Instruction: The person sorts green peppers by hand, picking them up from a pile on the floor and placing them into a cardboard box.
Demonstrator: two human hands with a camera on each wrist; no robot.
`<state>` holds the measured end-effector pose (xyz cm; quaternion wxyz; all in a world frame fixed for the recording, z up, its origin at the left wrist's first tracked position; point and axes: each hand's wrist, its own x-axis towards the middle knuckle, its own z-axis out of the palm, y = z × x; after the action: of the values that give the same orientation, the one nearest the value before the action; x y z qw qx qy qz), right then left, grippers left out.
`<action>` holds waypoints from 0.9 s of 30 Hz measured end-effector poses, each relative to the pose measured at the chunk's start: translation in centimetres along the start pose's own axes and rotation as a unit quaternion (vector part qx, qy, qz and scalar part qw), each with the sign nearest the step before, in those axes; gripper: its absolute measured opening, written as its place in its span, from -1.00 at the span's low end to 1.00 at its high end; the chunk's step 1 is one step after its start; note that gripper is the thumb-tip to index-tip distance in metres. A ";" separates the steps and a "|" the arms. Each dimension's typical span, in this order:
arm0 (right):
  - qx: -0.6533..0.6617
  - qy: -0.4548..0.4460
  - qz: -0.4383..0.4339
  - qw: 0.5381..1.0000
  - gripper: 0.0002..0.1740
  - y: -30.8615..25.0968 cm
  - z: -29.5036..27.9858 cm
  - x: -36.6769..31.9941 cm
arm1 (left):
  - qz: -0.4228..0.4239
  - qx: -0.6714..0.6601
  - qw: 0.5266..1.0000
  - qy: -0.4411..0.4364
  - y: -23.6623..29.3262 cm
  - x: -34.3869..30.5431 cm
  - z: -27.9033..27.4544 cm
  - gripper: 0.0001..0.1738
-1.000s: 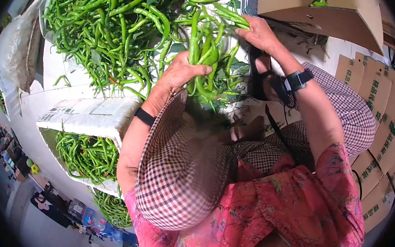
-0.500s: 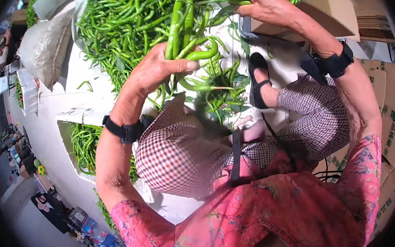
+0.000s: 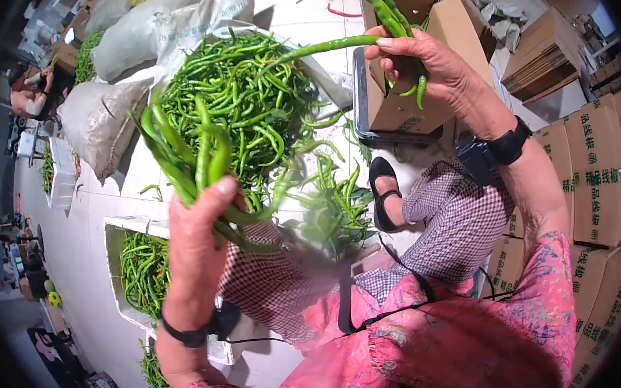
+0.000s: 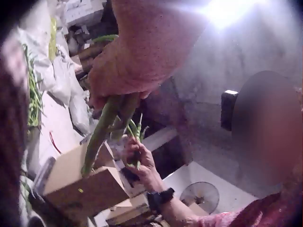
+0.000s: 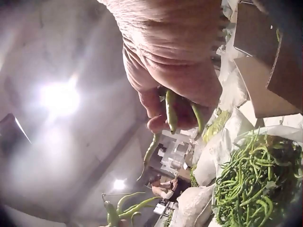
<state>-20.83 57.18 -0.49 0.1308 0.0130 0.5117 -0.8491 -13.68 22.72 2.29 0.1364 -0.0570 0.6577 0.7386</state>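
My left hand (image 3: 201,239) grips a bunch of long green peppers (image 3: 209,154), raised over the floor left of my knees. In the left wrist view, peppers (image 4: 102,137) hang below that hand (image 4: 142,52). My right hand (image 3: 435,64) holds several green peppers (image 3: 391,16) up beside an open cardboard box (image 3: 421,116), with one pepper pointing left. The right wrist view shows pepper ends (image 5: 171,111) sticking out under the right hand (image 5: 175,56). Behind the hands lies a large pile of green peppers (image 3: 244,97).
A white foam box (image 3: 116,275) of peppers lies left of my knee. Smaller loose peppers and leaves (image 3: 333,199) lie near my shoe (image 3: 382,192). White sacks (image 3: 104,123) stand at the back left, flattened cartons (image 3: 593,172) at the right. Another person (image 3: 29,96) sits far left.
Both hands have moved apart, the left one lower and to the left. The right hand's peppers are now up by the cardboard box. The view has shifted, showing more of the sacks and box.
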 end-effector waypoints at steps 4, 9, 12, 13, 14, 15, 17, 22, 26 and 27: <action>-0.107 -0.038 -0.022 0.993 -0.57 0.3 2.2 0.2 | -0.034 -0.131 0.991 -0.015 -3.8 -2.0 2.9 -0.56; -0.566 -0.121 -0.245 0.778 -0.73 2.3 7.7 0.5 | -0.019 -0.391 0.920 -0.016 -8.0 1.1 6.2 -0.62; -0.594 -0.200 -0.246 0.740 -0.76 4.3 9.8 1.2 | 0.062 -0.464 0.882 -0.053 -10.5 3.9 5.5 -0.64; -0.574 -0.235 -0.247 0.745 -0.73 5.3 9.9 1.8 | 0.044 -0.513 0.856 -0.051 -10.7 4.4 5.1 -0.63; -0.602 -0.248 -0.255 0.715 -0.72 6.1 10.2 1.9 | 0.025 -0.560 0.827 -0.050 -11.0 4.8 4.8 -0.61; -0.598 -0.258 -0.258 0.713 -0.72 6.7 10.4 1.9 | 0.018 -0.562 0.824 -0.066 -11.2 5.1 4.0 -0.62; -0.576 -0.268 -0.171 0.753 -0.72 6.9 10.8 2.0 | 0.035 -0.574 0.817 -0.048 -12.8 6.0 3.9 -0.67; -0.423 -0.212 0.087 0.877 -0.51 4.8 8.3 2.9 | 0.037 -0.521 0.852 -0.020 -12.3 6.4 3.7 -0.64; -0.593 -0.068 -0.089 0.798 -0.54 0.2 3.0 5.6 | 0.054 -0.441 0.896 0.004 -11.7 5.5 4.1 -0.62; -0.622 -0.024 -0.111 0.775 -0.55 -1.4 1.4 6.4 | 0.056 -0.434 0.899 0.001 -11.4 5.2 4.2 -0.64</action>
<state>-27.16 55.23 0.37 0.0276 -0.1483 0.9230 -0.3540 -15.13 28.63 -9.45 0.0561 -0.0740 0.2741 0.9572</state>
